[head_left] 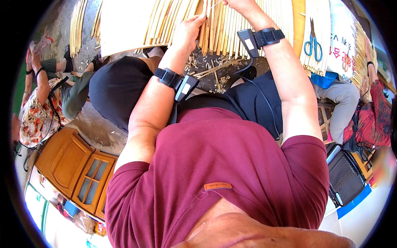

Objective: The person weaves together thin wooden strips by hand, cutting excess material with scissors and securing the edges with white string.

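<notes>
A row of pale, straw-coloured sticks (231, 35) lies side by side at the top of the view, their near ends jutting over the edge. Over them, my left hand (190, 31) is closed, its thumb and finger pinched at a thin white string (215, 5). The string slants up toward my right hand (240, 5), which is pinched on its other end and partly cut off by the upper edge. Blue-handled scissors (313, 46) lie on more sticks to the right, blades pointing away. Both my wrists carry black straps with small boxes.
Stick offcuts (215, 70) litter the floor below the row. A white board (124, 27) lies left of the sticks. Co-workers sit at the left (45, 97) and right (372, 111). Behind me are a wooden cabinet (66, 159) and a black case (347, 177). A cable hangs from my right wrist.
</notes>
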Motion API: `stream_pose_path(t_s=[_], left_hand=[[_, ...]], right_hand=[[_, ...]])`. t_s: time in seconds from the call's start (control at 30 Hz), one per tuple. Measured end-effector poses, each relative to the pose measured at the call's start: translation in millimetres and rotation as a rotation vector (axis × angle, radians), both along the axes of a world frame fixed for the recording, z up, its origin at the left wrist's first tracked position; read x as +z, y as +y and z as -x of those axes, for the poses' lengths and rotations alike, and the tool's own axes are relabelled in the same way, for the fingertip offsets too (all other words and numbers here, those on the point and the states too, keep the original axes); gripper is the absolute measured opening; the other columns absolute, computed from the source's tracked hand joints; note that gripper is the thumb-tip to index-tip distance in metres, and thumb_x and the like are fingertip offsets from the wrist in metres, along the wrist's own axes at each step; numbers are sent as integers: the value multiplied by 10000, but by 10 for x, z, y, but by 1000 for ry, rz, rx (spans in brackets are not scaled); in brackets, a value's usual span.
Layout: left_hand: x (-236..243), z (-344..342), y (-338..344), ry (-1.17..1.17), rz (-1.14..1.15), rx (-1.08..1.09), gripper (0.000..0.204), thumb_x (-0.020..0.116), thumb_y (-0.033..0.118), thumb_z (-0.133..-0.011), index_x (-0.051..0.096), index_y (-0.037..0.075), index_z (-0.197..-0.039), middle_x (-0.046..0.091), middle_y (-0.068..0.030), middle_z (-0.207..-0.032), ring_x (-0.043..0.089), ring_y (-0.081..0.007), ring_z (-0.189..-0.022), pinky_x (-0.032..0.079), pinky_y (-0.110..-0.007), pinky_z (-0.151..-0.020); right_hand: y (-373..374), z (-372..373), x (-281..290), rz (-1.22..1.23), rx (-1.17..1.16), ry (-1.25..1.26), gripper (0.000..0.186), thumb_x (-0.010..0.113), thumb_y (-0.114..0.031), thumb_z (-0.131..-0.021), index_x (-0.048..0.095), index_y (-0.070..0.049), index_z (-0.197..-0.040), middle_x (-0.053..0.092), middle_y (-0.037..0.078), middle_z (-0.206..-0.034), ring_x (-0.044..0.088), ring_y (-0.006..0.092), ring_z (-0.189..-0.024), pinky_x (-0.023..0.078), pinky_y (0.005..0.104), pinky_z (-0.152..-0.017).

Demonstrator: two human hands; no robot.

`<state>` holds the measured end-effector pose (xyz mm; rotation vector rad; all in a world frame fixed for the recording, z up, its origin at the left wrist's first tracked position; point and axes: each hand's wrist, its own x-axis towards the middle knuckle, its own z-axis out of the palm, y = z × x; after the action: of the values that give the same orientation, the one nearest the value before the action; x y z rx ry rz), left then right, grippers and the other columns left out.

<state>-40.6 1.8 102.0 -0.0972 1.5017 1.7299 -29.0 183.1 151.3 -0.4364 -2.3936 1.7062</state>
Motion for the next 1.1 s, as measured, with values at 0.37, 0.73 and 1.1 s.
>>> stream_pose_path(t_s=[0.37, 0.73, 1.1], left_hand=[[-114, 52, -6, -139, -126, 113, 130, 558, 129, -917, 625, 28, -965, 657, -51, -862, 631, -144, -764, 532, -280, -688], [-249, 92, -16, -168, -170, 107, 145, 543, 116, -920, 630, 24, -991, 670, -60, -897, 637, -140, -796, 527, -280, -727], [-200, 77, -20, -166, -165, 100, 133, 546, 112, -919, 621, 26, -988, 666, -60, -901, 632, -136, -795, 523, -280, -732]], right_hand=[[-88, -288, 177, -563, 222, -180, 208, 582, -236, -800, 660, -44, -814, 644, 186, -758, 632, 332, -704, 503, 410, -642], [-38, -298, 129, -264, 358, -244, 237, 582, -214, -807, 697, -88, -971, 679, 151, -829, 654, 248, -689, 506, 333, -648], [10, -253, 83, -316, 416, -258, 241, 583, -186, -784, 700, -98, -976, 684, 142, -845, 660, 247, -702, 510, 329, -668]])
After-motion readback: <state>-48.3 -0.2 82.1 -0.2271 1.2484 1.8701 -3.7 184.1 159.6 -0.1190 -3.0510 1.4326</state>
